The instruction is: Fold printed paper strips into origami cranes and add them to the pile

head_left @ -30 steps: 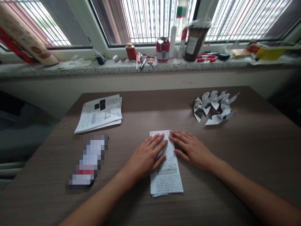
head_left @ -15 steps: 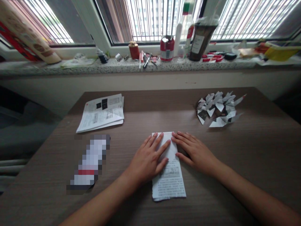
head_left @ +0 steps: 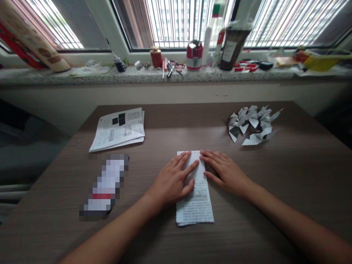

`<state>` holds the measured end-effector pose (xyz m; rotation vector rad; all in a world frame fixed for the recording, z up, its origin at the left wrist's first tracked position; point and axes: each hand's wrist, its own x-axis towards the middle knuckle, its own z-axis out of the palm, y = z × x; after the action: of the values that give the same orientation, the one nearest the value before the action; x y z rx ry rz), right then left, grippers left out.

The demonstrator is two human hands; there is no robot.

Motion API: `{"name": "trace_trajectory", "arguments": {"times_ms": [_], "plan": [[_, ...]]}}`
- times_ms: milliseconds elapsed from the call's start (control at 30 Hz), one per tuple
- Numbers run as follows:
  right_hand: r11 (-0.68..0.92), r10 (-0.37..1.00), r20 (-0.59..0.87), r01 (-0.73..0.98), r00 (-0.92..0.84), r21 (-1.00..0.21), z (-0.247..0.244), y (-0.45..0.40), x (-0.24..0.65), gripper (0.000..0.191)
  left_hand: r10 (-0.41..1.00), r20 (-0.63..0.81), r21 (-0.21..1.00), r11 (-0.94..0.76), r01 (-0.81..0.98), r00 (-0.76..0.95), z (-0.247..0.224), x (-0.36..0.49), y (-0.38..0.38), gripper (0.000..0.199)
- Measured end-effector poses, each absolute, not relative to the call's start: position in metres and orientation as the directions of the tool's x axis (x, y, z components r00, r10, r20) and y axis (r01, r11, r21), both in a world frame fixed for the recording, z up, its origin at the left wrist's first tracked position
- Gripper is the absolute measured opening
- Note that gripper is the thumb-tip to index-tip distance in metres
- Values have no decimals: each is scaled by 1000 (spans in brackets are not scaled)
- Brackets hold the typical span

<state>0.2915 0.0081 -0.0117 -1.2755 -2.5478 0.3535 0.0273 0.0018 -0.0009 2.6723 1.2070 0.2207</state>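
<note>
"Spreading across most of the view, what is that?"

"A brown table [head_left: 159, 128]. Along its far side runs a speckled stone windowsill [head_left: 132, 77]."

"What lies on the table?"

"At far left, a stack of printed sheets [head_left: 121, 130]. At far right, a cluster of pointed, folded paper pieces [head_left: 253, 119]. Nearer on the left is a long pixelated object [head_left: 107, 179]; I can't tell what it is."

"And the paper strip [head_left: 196, 209]?"

"In the near middle, flat on the table, its long sides running from near to far. Print shows on its near half, and its near edge is slightly uneven."

"How are the hands placed?"

"The left hand [head_left: 174, 179] lies palm down over the strip's left side, fingers spread. The right hand [head_left: 227, 172] is at the right edge, fingertips touching it near the far corner. Neither is clenched or grasping anything; the fingers are loosely extended."

"Anything smaller?"

"On the sill, right of middle, a dark lidded cup [head_left: 233, 49]. Left of that stands a red can [head_left: 194, 55], and farther left a small red canister [head_left: 156, 58]."
</note>
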Motion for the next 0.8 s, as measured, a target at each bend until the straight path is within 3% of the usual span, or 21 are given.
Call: {"name": "trace_trajectory", "arguments": {"times_ms": [233,500,800], "plan": [[581,809,163,727,-565,-365,-11,9,291,46,755,90,244,-649,720,650,-4,27,4,64],[500,865,311,628,-393,-597,-12,46,283,6,759,79,227,-645,730,646,-3,28,4,65],[450,892,270,642,-363,-621,-15,65,282,3,759,84,232,-645,728,646,-5,28,3,65]]}}
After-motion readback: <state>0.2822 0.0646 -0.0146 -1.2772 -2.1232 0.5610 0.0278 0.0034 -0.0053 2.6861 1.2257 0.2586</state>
